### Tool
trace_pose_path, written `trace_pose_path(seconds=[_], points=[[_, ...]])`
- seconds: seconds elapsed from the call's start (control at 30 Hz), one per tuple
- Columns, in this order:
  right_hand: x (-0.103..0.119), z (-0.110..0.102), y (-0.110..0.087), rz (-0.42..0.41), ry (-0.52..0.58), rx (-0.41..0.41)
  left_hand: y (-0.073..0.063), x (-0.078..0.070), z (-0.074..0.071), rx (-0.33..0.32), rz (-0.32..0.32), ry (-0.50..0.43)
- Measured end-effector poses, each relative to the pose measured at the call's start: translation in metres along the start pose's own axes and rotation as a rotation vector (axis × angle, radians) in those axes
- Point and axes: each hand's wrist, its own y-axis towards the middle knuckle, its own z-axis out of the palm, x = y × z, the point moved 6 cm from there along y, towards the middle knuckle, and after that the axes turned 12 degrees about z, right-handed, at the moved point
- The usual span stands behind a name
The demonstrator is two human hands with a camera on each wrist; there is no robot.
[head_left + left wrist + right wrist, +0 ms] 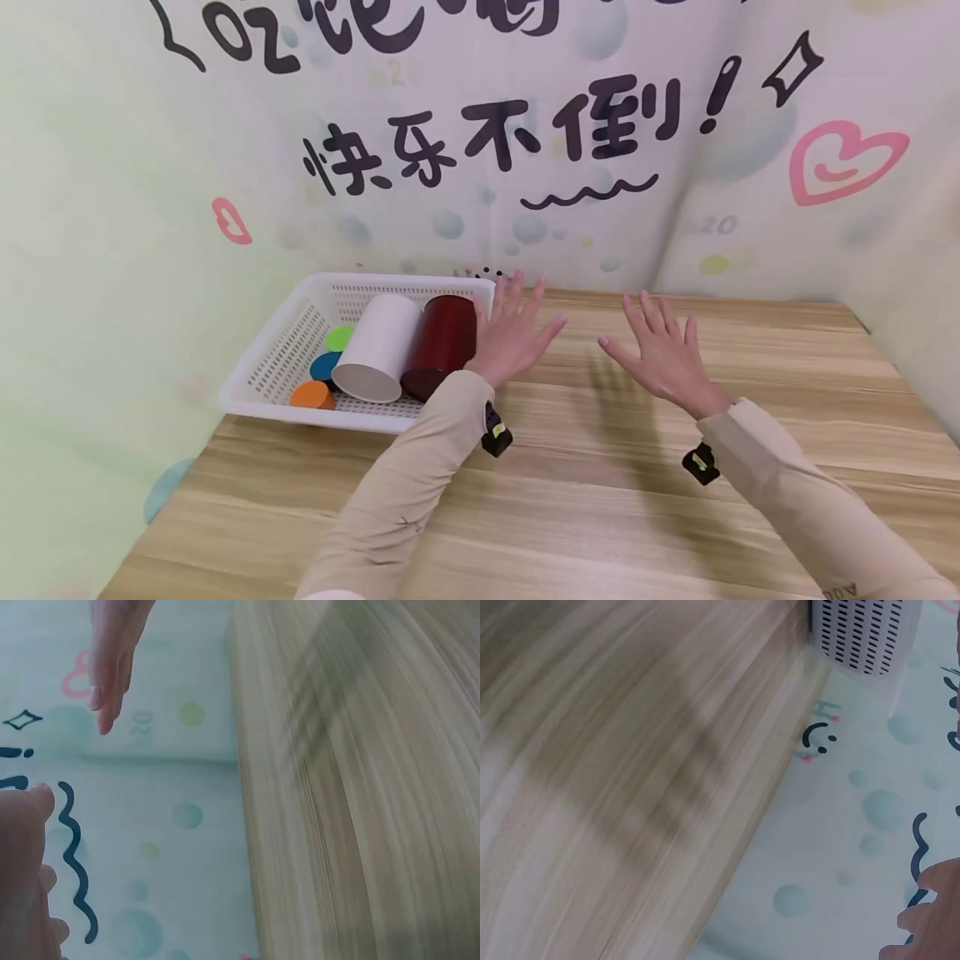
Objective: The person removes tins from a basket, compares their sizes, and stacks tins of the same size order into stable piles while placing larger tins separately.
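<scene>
My left hand (512, 337) is held above the table beside the white basket's right end, its fingers spread and straight, holding nothing. To its right, my right hand (666, 358) hovers over the wooden table in the same way, fingers spread. The left wrist view shows both hands apart, the right hand (116, 664) at the top. Inside the white plastic basket (255, 408) lie a white cylinder (382, 342) and a dark red cylinder (444, 342), partly hidden by the left hand. Left of them are green (340, 337), blue (326, 367) and orange (312, 395) round pieces.
The wood-grain table (570, 517) runs back to a printed wall cloth (480, 225) with black characters and pink hearts. The basket's perforated end (861, 637) shows at the top of the right wrist view. Both wrists carry small black devices (496, 432).
</scene>
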Motion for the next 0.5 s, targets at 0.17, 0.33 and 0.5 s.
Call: trace_pose_path(seconds=[0.17,0.33,0.5], points=[[0.005,0.000,-0.005,-0.023,0.033,0.004,-0.008,-0.001,-0.016,-0.002,0.045,0.029],[0.016,0.001,-0.008,-0.077,0.136,0.005,-0.017,0.005,-0.033,-0.008,0.067,0.008],[0.032,0.002,-0.012,-0.158,0.259,0.020,-0.031,0.017,-0.047,-0.032,0.073,-0.058]])
